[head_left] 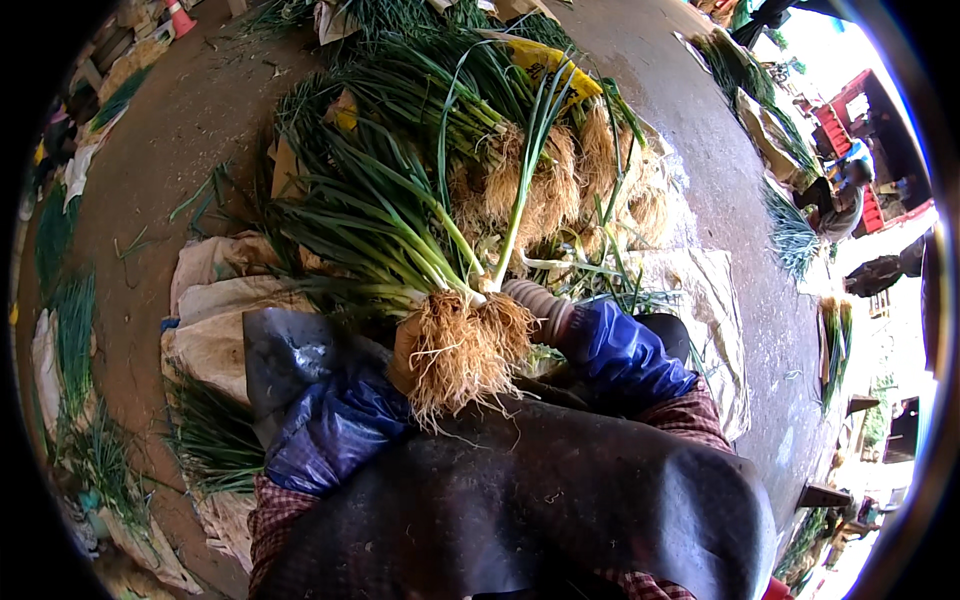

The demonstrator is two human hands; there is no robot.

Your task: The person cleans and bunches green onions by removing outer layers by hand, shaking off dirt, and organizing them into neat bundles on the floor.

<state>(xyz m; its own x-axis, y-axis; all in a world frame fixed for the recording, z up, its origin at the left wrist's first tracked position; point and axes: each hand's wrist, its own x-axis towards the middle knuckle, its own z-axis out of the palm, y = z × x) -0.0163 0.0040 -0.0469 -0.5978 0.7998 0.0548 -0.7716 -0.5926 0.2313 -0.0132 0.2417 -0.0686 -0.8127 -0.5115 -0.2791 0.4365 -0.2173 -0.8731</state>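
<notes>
- Onion bunch (410,245) is being held over apron (500,480) edge, roots (462,345) bodyward, likely for level bases.
- Left hand (402,352) and right hand (538,305) are being partly masked; finger spread can't be told.

The long-leaved green onion bunch (463,345) is between the broad sheet apron (520,490) and the large leafy onion heap (470,125) behind it, folded cloth sacking (215,335) left, flat woven sheeting (715,320) right.
</notes>
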